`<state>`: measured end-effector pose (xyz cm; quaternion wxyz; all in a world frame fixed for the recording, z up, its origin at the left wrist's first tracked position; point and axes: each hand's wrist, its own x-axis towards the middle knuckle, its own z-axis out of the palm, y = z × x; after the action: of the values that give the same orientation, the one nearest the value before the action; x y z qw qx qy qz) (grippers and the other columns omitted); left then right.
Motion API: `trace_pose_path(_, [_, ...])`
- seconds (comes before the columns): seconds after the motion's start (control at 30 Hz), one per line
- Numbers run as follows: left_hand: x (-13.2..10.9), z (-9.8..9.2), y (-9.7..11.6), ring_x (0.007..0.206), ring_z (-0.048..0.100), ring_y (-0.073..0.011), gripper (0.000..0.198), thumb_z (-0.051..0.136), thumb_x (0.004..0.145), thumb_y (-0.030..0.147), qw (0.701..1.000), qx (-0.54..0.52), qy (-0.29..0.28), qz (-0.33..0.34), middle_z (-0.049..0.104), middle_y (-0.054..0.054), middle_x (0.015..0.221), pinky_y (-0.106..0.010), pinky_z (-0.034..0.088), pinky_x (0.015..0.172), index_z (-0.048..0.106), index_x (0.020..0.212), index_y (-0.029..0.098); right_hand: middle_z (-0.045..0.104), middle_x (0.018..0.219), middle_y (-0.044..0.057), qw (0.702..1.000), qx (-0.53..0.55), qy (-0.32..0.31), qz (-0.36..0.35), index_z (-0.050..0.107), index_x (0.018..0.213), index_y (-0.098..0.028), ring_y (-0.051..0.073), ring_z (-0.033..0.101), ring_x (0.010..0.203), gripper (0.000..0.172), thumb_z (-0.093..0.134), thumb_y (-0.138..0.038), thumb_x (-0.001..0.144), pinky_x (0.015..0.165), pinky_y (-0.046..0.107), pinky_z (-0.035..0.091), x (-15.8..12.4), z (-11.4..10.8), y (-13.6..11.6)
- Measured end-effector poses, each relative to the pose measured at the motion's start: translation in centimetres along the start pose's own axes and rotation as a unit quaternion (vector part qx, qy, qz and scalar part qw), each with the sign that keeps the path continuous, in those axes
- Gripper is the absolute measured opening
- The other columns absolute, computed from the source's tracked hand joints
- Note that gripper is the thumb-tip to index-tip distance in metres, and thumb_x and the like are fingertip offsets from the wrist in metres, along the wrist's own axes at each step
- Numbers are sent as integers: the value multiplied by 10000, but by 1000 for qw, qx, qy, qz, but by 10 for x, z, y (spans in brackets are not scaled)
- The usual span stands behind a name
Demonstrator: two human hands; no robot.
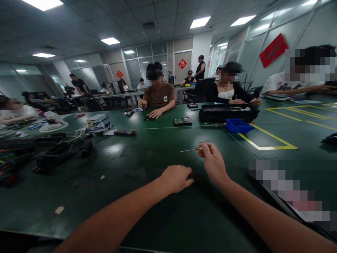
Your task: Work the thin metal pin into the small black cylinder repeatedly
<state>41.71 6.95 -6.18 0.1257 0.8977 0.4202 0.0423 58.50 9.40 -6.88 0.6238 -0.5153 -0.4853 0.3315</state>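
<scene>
My right hand (pixel 213 162) is raised slightly over the dark green table (pixel 137 168), fingers pinched on a thin screwdriver (pixel 190 150) with a red handle; its shaft points left. To its left, my left hand (pixel 176 178) rests on the table with fingers curled over a small dark object that I cannot make out, mostly hidden under the fingers.
Several people sit across the table: one in a brown shirt (pixel 158 96) with a circuit board (pixel 182 121) nearby. A blue bin (pixel 238 125), a black tray (pixel 228 112) and yellow floor-tape lines (pixel 268 147) lie right. Black bags and cables (pixel 63 149) clutter the left.
</scene>
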Motion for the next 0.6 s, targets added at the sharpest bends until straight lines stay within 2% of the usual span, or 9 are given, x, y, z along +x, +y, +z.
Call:
trace_pose_path(0.1, [-1, -5, -12, 866, 651, -244, 274, 588, 862, 431, 997, -71, 20, -32, 703, -71, 973, -331, 479, 700, 665, 1011, 215, 644, 841, 30, 1000, -5, -3, 1, 624, 957, -235, 211, 607, 784, 302, 539, -518, 895, 760, 374, 486, 0, -2, 0])
trace_pose_path(0.17, [-3, -12, -26, 844, 639, -218, 253, 608, 835, 414, 986, -144, 62, -55, 697, -53, 946, -304, 459, 678, 666, 982, 216, 648, 858, 34, 1000, -13, -7, 6, 626, 971, -233, 215, 611, 803, 307, 529, -516, 904, 775, 379, 487, -1, -3, -2])
trace_pose_path(0.27, [-7, -23, -53, 678, 584, -151, 245, 564, 823, 350, 943, -291, 124, -101, 661, -28, 837, -258, 416, 589, 671, 987, 203, 656, 890, 43, 999, -26, -16, 18, 631, 995, -233, 222, 617, 837, 314, 505, -511, 920, 789, 386, 490, -2, -4, -4])
trace_pose_path(0.33, [-12, -33, -73, 546, 502, -109, 257, 519, 815, 313, 890, -405, 157, -139, 606, -11, 746, -229, 352, 501, 665, 977, 176, 660, 903, 44, 999, -26, -20, 21, 635, 1003, -239, 224, 619, 847, 316, 503, -515, 922, 786, 384, 493, -2, -5, -3])
trace_pose_path(0.43, [-29, -50, -106, 490, 455, -88, 182, 556, 790, 325, 785, -543, 240, -175, 538, 5, 697, -208, 275, 432, 604, 834, 154, 665, 900, 43, 1000, -17, -20, 16, 641, 997, -246, 224, 620, 836, 317, 523, -528, 911, 775, 381, 495, 0, -5, 1])
trace_pose_path(0.53, [-59, -70, -139, 486, 455, -86, 181, 624, 777, 320, 678, -621, 332, -210, 528, 16, 694, -208, 317, 438, 542, 787, 159, 670, 886, 41, 1000, -8, -20, 8, 646, 986, -247, 224, 619, 822, 320, 536, -535, 902, 767, 378, 496, 2, -5, 6])
trace_pose_path(0.6, [-86, -83, -160, 490, 460, -89, 117, 576, 816, 252, 622, -634, 379, -260, 535, 16, 678, -216, 358, 461, 535, 776, 150, 670, 882, 40, 1000, -7, -21, 7, 646, 990, -247, 223, 618, 815, 325, 532, -539, 904, 763, 376, 496, 3, -5, 7])
